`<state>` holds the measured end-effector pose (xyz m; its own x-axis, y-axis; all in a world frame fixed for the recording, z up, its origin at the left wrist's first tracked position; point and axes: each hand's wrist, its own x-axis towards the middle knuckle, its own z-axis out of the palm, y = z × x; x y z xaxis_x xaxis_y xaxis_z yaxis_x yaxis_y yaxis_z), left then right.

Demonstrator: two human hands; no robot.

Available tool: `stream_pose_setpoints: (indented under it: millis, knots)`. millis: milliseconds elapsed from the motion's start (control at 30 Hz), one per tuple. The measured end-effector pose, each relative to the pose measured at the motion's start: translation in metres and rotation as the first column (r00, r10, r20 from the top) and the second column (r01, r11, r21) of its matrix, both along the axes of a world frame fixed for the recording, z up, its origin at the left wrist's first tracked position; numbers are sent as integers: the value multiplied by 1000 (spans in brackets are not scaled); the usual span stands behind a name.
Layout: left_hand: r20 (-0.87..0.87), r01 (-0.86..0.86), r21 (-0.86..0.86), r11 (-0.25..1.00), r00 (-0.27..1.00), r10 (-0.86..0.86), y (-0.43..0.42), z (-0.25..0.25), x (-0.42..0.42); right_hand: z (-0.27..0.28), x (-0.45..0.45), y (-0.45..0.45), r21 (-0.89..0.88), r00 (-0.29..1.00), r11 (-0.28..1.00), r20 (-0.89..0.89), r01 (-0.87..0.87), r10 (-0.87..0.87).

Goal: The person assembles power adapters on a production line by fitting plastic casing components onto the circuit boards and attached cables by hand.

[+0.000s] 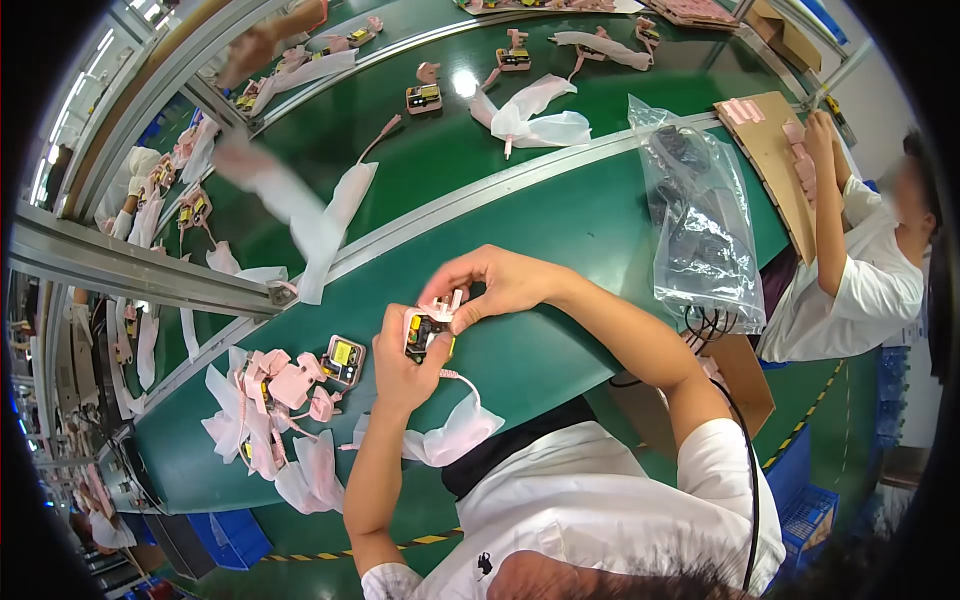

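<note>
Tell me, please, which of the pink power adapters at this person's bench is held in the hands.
The open pink adapter held between the left hand and right hand; the other adapters lie on the green bench, to the left.

ok so the bench (560, 350) is green, held plug (430, 324) is pale pink with yellow and black insides, wrappers (550, 130) milky white, shirt (560, 480) white with a tiny black logo (485, 563), floor tape (432, 540) striped yellow and black, crate (805, 522) blue, box (742, 380) brown
</note>
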<state>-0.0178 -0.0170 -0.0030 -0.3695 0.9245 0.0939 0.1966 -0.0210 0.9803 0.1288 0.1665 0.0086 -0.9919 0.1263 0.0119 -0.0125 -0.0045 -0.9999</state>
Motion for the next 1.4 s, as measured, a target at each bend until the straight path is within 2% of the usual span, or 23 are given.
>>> stream_pose_setpoints:
  millis: [67, 100, 167, 200, 233, 300, 333, 400, 433, 467, 567, 633, 733, 800, 867, 967, 1033, 1100, 1133, 1167, 1233, 1367, 1400]
  knots:
    - [49, 3, 55, 998, 999, -5, 2, -6, -4, -3, -3, -6, -241, 998, 970, -39, 38, -49]
    - [-32, 14, -53, 998, 999, -16, 0, 10, -7, -9, -7, -10, -297, 998, 954, -44, 30, -45]
    - [35, -134, 137, 982, 991, 130, 9, 0, -8, -23, -16, -23, -409, 998, 912, -54, 15, -40]
    - [167, -161, 157, 974, 977, 135, 11, 8, -7, -18, -15, -35, -508, 998, 860, -1, -54, 62]
    - [255, -192, 199, 961, 957, 139, 12, 4, -11, -22, -17, -45, -452, 988, 881, -12, -142, 154]
    - [341, -197, 139, 970, 930, 140, 10, 9, -18, -21, -19, -60, -480, 964, 854, 58, -202, 261]
    - [434, -183, 121, 976, 894, 114, 9, 8, -21, -21, -20, -60, -499, 970, 854, 97, -148, 224]
    - [608, -151, 89, 985, 791, 66, 8, 5, -29, -14, -18, -54, -178, 992, 983, 122, 35, -13]
    - [681, -127, 113, 985, 732, 16, 8, 5, -31, -7, -16, -50, -10, 986, 991, 104, 133, -132]
    - [746, -105, 143, 984, 665, -38, 8, 5, -33, 2, -14, -49, 9, 969, 969, 0, 249, -249]
    - [866, -88, 130, 988, 495, -70, 7, 3, -29, 24, -2, -30, 185, 938, 920, -63, 346, -340]
    - [888, 135, 175, 975, 407, -216, 6, 8, -25, 30, 5, -21, 205, 945, 923, -97, 326, -313]
    - [913, 277, 320, 906, 165, -373, 6, -7, -28, 36, 12, -16, 247, 959, 932, -167, 265, -228]
    - [939, 255, 312, 915, 62, -337, 4, -9, -31, 38, 16, -12, 257, 981, 949, -115, 183, -157]
    - [938, 282, 318, 905, 43, -343, 2, -9, -32, 37, 16, -12, 241, 986, 960, -122, 141, -114]
    - [896, 401, 348, 847, 123, -427, 6, -14, -31, 36, 17, -14, 213, 979, 968, -185, 128, -89]
    - [884, 464, 227, 857, 270, -380, 5, -8, -29, 39, 18, -15, 230, 979, 968, -196, 101, -55]
    - [818, 546, 120, 830, 419, -394, 6, -11, -28, 31, 14, -20, 127, 981, 986, -175, 104, -81]
    - [832, 534, 154, 832, 384, -400, 10, -8, -21, 30, 15, -19, 141, 979, 982, -177, 125, -99]
    - [814, 528, 121, 841, 432, -389, 9, -3, -19, 29, 16, -18, 155, 977, 977, -179, 146, -117]
    - [769, 510, 58, 858, 525, -364, 7, 4, -17, 32, 16, -10, 316, 962, 922, -224, 222, -155]
    - [641, 282, 31, 959, 730, -236, 7, 7, -16, 34, 12, -8, 333, 924, 873, -267, 356, -275]
    - [566, 227, 6, 974, 802, -190, 7, 4, -19, 38, 14, -7, 370, 946, 875, -206, 313, -252]
